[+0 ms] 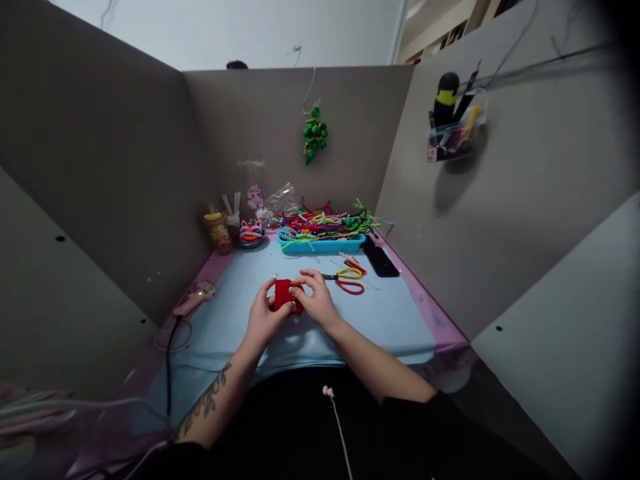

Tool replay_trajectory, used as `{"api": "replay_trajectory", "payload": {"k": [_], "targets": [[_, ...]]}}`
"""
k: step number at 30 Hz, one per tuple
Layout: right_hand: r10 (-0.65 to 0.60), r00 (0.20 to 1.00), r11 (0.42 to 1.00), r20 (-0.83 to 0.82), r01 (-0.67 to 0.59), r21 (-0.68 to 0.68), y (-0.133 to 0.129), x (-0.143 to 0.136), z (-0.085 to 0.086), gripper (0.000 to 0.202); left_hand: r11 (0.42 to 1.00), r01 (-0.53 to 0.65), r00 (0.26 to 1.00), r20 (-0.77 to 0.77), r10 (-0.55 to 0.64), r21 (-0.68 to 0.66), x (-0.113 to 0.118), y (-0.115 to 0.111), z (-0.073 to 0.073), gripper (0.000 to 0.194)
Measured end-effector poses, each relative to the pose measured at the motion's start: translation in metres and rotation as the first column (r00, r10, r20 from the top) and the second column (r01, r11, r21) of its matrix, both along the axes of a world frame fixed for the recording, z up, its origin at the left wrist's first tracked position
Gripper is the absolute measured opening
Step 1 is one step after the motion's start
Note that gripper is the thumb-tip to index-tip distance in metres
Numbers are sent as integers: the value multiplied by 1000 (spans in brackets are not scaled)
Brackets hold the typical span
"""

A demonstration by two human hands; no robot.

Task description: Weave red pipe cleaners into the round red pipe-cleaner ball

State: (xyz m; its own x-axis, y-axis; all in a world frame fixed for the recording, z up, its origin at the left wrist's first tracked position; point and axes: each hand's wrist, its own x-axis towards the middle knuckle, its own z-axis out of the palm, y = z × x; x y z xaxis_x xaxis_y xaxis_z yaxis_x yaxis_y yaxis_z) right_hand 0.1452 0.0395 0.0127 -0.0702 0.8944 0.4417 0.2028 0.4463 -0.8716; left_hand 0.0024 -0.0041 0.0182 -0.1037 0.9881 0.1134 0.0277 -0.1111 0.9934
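Observation:
A small red piece (283,291), soft-looking and roughly rectangular, is held between both hands just above the blue cloth. Its exact kind is hard to make out. My left hand (264,313) grips its left side and lower edge with thumb and fingers. On the right, my right hand (317,300) pinches the piece's upper right part, its fingers covering some of it. Scissors (350,288) with one yellow and one red handle lie just beyond my right hand, their blades partly behind it.
A blue tray (320,247) heaped with colourful pipe cleaners (330,220) stands at the back. Right of it lies a black phone (383,260). A bowl (250,243), a cup (219,233) and a pink glue gun (196,297) with a cord are on the left. Grey partitions (300,93) enclose the table.

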Motion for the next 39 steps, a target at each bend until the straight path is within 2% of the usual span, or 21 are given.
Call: {"api": "replay_trajectory", "payload": {"k": [4,8,14,22,26,31,33,39], "targets": [[85,996,993,20,-83,-85,2,6,1,8,1000,17,1000,7,-17,-2,0,0,-2,88],[127,989,987,77,-118,-112,3,10,3,9,999,39,998,43,-38,-20,-1,0,-1,88],[102,988,988,112,-87,-129,4,3,3,7,997,71,997,28,-71,-14,-3,0,0,85],[74,990,984,124,-53,-168,2,-4,-1,12,1000,11,1000,4,-11,28,-3,4,-5,78],[54,990,983,133,-30,-178,2,-2,-4,10,1000,7,1000,-9,-7,2,-2,5,-4,84],[71,993,991,98,-59,-124,4,0,-3,3,1000,-10,999,-47,10,5,-3,6,-3,80],[87,992,989,88,-75,-129,5,0,0,3,1000,0,1000,-26,0,-16,-5,6,-2,81],[99,992,984,82,-86,-154,6,-3,7,6,995,69,984,166,-58,-66,-7,4,2,91]]}}
